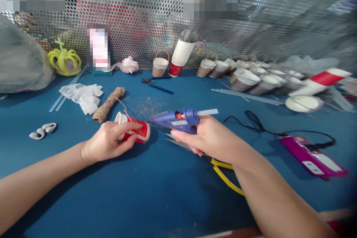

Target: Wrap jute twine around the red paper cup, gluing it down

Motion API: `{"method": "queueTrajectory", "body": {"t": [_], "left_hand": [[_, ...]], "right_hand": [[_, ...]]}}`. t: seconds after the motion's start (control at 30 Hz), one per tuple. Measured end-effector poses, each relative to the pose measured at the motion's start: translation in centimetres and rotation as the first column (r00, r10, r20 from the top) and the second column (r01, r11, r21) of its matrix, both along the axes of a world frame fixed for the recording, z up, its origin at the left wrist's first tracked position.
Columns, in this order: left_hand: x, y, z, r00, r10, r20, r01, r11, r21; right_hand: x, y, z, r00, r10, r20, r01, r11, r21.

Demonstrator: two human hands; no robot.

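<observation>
My left hand point(114, 137) is closed round a red and white paper cup point(143, 131), which lies on its side with its base facing right. A strand of twine runs from the cup to a twine bundle point(108, 105) just behind it. In my right hand point(208, 134) is a blue hot glue gun point(170, 119), a clear glue stick jutting from its back end. The gun's nozzle points left and is at or very near the cup's base rim; I cannot tell whether they touch. Yellow-handled scissors point(227, 180) lie partly under my right hand and forearm.
Pliers point(158, 84) lie behind the glue gun. Several twine-wrapped cups point(245, 80) stand at the back right, near a tall cup stack point(182, 54). White lace point(83, 95) lies left, with a yellow basket-like craft point(64, 61) behind. A purple pouch point(312, 156) sits right by a black cord.
</observation>
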State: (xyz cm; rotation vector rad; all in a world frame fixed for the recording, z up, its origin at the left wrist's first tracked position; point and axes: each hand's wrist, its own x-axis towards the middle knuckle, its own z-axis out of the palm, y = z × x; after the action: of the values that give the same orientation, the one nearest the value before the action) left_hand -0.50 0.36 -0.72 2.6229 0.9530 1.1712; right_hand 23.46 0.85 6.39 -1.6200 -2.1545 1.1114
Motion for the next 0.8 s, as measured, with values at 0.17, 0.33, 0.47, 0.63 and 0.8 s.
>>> {"method": "queueTrajectory", "body": {"t": [0.17,0.33,0.47,0.63,0.8], "left_hand": [[-0.1,0.0,-0.2,0.999,0.027,-0.021,-0.028,1.0,-0.013],[-0.2,0.0,-0.3,0.998,0.049,-0.026,-0.05,0.998,-0.048],[-0.3,0.1,-0.5,0.997,0.05,0.05,-0.043,0.988,-0.146],[-0.4,0.3,-0.9,0.992,0.097,0.079,-0.075,0.968,-0.239],[-0.2,0.3,-0.7,0.988,0.13,0.081,-0.102,0.951,-0.291]], "right_hand": [[0.0,0.0,-0.2,1.0,0.004,-0.012,-0.004,1.0,0.007],[-0.1,-0.2,-0.1,1.0,0.012,-0.004,-0.011,1.0,0.024],[0.0,-1.0,0.2,1.0,0.001,0.004,-0.001,0.997,0.074],[0.0,-1.7,0.2,0.999,-0.01,0.039,0.005,0.991,0.133],[0.3,-1.9,-0.1,0.988,0.08,0.129,-0.111,0.962,0.25]]}}
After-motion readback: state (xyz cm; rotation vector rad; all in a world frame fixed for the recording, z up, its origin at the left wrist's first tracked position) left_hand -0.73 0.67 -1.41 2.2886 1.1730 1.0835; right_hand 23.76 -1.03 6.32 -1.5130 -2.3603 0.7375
